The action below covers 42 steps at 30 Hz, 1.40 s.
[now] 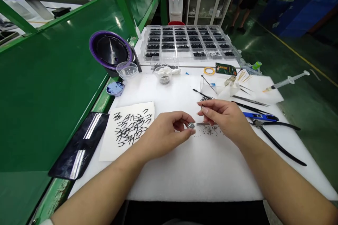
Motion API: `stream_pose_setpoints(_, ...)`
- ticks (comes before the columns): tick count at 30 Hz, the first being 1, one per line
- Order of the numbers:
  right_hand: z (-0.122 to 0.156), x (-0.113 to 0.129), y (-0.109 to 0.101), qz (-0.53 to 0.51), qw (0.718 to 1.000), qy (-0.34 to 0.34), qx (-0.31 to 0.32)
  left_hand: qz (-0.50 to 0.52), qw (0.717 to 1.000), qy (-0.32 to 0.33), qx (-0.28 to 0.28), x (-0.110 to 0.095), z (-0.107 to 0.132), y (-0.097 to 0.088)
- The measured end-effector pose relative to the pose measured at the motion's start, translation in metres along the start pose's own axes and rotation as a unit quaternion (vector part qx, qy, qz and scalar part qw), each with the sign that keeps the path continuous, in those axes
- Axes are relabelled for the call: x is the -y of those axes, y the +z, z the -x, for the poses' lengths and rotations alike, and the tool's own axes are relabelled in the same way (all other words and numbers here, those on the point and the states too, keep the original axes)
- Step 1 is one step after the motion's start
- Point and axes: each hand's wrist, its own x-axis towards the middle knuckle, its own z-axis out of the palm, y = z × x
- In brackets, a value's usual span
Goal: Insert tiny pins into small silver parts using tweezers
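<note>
My left hand (169, 132) is closed, with thumb and fingers pinching a small shiny silver rounded piece (191, 125). Just to its right, my right hand (220, 114) pinches a small dark piece (202, 107) between thumb and forefinger; most of it is hidden. A flat metal strip (202, 124) runs under the right fingers, and I cannot tell whether they grip it. Tiny dark clippings (210, 130) lie scattered below that hand. Behind it is a pile of small black parts (206, 98). Many forked black pieces (133, 126) lie on a white sheet (108, 151) at left.
Black-handled cutters (274, 140), a blue pen-like tool (260, 116), tweezers (250, 100) and a syringe (287, 81) lie at right. A compartment tray (191, 28) of black parts spans the back. A purple-rimmed bowl (92, 47) and a dark glossy panel (79, 147) stand left.
</note>
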Motion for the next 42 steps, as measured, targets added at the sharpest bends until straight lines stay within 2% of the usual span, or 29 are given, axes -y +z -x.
stream_pose_setpoints(5,0.000,0.002,0.001,-0.037,0.999,0.031,0.012,0.010,1.000,0.001,0.010,-0.002,-0.002,0.002)
stream_pose_setpoints(10,0.000,-0.003,-0.002,0.009,1.000,0.003,-0.025,-0.002,1.000,0.018,-0.012,0.000,-0.004,0.001)
stream_pose_setpoints(13,-0.003,-0.006,-0.005,0.025,0.999,0.012,-0.035,-0.006,1.000,0.014,-0.024,0.001,-0.004,0.001)
stream_pose_setpoints(19,-0.004,-0.002,-0.008,-0.019,0.999,0.042,0.006,-0.013,1.000,0.008,-0.017,0.001,-0.004,0.001)
stream_pose_setpoints(23,-0.002,-0.003,-0.008,0.002,0.998,0.045,0.049,0.000,1.000,0.015,-0.012,0.001,-0.004,0.000)
stream_pose_setpoints(30,-0.002,-0.010,-0.008,-0.016,0.999,0.029,0.019,0.005,1.000,0.008,-0.023,0.005,-0.005,0.001)
stream_pose_setpoints(37,0.003,-0.005,-0.006,-0.038,0.998,-0.021,0.051,0.006,0.999,0.038,-0.026,0.008,-0.006,0.002)
stream_pose_setpoints(42,0.003,-0.004,-0.004,-0.057,0.998,-0.005,0.037,0.008,0.999,0.041,-0.029,0.008,-0.007,0.002)
